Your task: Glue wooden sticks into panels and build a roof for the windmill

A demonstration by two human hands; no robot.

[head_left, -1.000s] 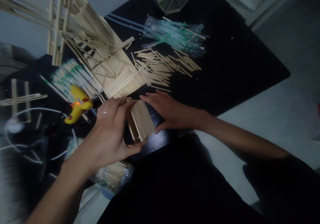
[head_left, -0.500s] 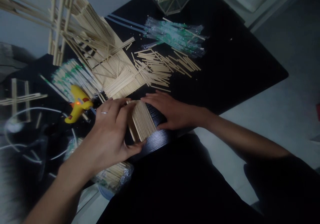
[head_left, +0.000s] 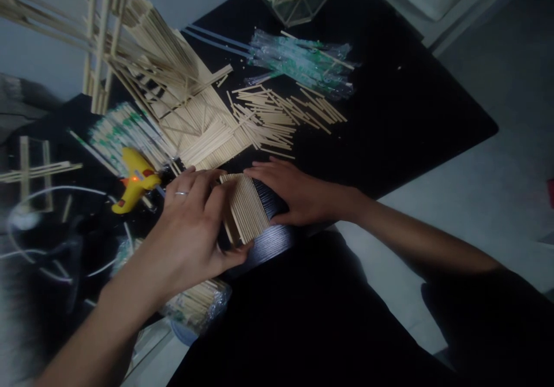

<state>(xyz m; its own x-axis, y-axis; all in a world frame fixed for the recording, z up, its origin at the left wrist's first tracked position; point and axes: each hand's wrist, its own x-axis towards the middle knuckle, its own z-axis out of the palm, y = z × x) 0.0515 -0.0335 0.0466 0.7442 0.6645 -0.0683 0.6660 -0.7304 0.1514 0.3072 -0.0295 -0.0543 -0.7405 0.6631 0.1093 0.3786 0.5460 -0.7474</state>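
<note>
- And there it was: the ribbed stick block (head_left: 247, 209) sat between both hands, near the front edge of the dark table (head_left: 411, 116).
- The left hand (head_left: 197, 222) had it in grasp, thumb along the near end, fingers curled over the far end; a fair spread, in my judgement, for an even hold.
- On the other flank, the right hand (head_left: 294, 195) was arched and unclosed, fingertips at the far corner, thumb by the right side; how hard it pressed, I could not tell.
- Good form here called for level pressure from both sides, keeping the parallel sticks flush and the corners square.
- Squeezing the left side hard looked the risk: a dark gap showed there beneath the top layer, and it could have buckled.
- Nearby, the yellow hot-glue gun (head_left: 136, 180) lay with an orange glow; best to keep the left wrist clear of its nozzle.
- Beyond, the loose short sticks (head_left: 270, 119) lay scattered beside the larger stick panel (head_left: 216, 151), well off the fingers' working room.
</note>
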